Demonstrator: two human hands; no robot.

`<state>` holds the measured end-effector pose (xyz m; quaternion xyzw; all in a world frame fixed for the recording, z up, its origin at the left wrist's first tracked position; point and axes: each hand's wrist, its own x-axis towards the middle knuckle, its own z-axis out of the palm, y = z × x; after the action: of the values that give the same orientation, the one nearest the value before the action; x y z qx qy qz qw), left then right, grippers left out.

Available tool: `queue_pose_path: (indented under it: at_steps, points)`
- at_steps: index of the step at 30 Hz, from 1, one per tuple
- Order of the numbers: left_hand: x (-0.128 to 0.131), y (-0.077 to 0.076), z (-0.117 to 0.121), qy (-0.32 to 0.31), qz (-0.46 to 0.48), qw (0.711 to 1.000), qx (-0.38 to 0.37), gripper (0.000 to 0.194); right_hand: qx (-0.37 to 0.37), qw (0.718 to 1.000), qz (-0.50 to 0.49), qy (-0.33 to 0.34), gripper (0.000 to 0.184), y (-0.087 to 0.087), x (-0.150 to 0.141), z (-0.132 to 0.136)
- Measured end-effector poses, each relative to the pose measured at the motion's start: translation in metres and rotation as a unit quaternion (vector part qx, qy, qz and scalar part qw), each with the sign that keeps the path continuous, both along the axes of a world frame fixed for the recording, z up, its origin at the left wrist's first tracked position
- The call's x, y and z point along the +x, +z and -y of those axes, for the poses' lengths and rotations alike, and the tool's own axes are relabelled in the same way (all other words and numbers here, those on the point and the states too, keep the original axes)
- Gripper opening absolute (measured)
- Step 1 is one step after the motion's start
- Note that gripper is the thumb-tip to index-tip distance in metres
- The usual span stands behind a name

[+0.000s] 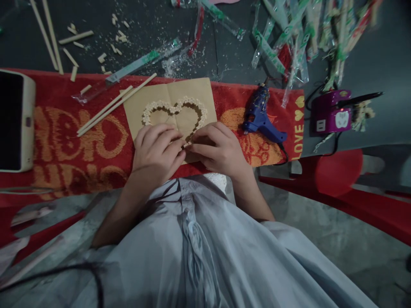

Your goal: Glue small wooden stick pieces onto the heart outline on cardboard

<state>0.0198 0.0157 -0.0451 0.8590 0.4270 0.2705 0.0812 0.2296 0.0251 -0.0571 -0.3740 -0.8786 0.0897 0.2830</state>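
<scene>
A heart-shaped outline built from small pale pieces of cut wooden stick lies on a creased sheet of brown paper. My left hand rests over the heart's lower left side, with its fingers bent and their tips at the lower point. From the other side, my right hand has its thumb and fingers drawn together on the lower right edge. The fingertips of both hands nearly meet there and cover that part of the heart. Whether a small loose piece is between them is hidden. Two chopsticks cross the paper's left edge.
A blue hot glue gun lies right of the paper on a red towel. Farther right stands a purple power socket with a cord. Wrapped chopsticks and cut stick bits litter the dark table. A tablet-like device lies left.
</scene>
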Motion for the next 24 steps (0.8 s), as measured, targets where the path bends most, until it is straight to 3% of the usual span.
queue_pose_path:
  at_steps: [6, 9, 10, 17, 24]
  points:
    - [-0.006, 0.012, 0.004, 0.044, -0.031, 0.998, -0.025, 0.023, 0.016, 0.999, -0.030, 0.006, 0.024, 0.001, 0.000, -0.002]
    - [-0.012, 0.015, 0.007, 0.054, -0.029, 0.998, 0.004, 0.022, 0.018, 0.999, -0.035, 0.013, 0.023, 0.001, 0.000, -0.002]
    - [-0.014, 0.014, 0.007, 0.068, -0.006, 0.997, 0.037, 0.017, 0.018, 0.999, -0.035, 0.014, 0.023, 0.000, 0.001, -0.002]
    - [-0.020, 0.003, 0.008, 0.043, 0.005, 0.997, 0.066, 0.016, 0.012, 0.999, -0.048, 0.015, 0.022, -0.005, 0.001, 0.000]
    - [-0.020, 0.003, 0.011, 0.057, -0.020, 0.998, 0.009, 0.011, -0.004, 0.999, -0.049, 0.011, 0.024, -0.003, 0.000, 0.002]
